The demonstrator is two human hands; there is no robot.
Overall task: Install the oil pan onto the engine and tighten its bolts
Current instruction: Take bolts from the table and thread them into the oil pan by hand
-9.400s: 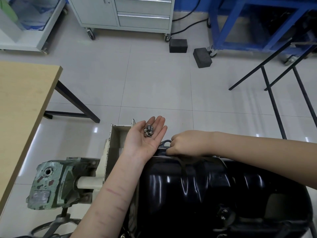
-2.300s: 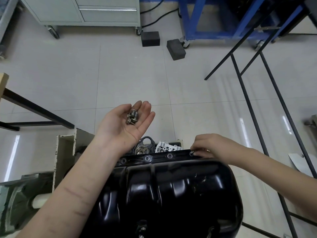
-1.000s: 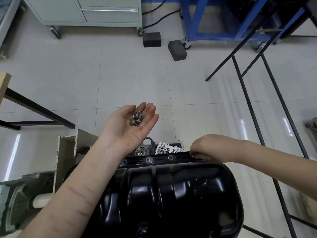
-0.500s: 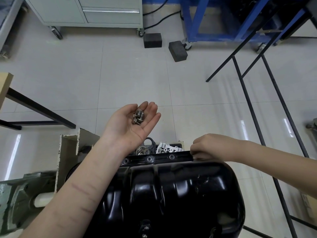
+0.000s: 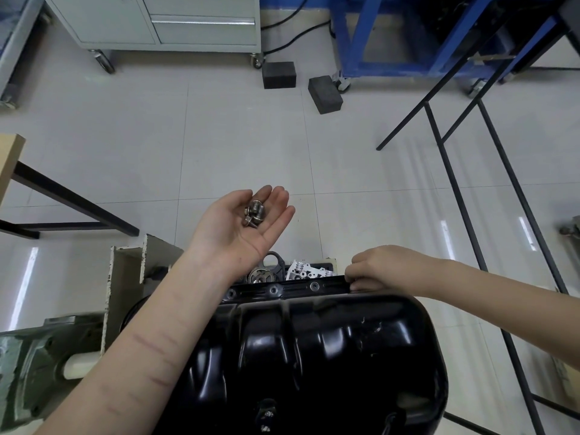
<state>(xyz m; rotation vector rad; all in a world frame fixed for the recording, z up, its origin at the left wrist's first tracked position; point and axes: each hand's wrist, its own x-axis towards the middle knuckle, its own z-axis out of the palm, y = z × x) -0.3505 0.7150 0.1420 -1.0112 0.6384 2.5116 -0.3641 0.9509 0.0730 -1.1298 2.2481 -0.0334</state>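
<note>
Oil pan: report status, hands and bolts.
Left hand palm up, cupping spare bolts. Right hand fingers curled at oil pan flange, far right corner. Three bolts seated along far flange. Nothing obstructing.

No readable text, labels, brands or numbers anywhere in frame. Oil pan, lower centre, shows only glare and scratches. Bolts in the left hand, centre, too small for any head markings. Cabinet, upper left, is plain.
</note>
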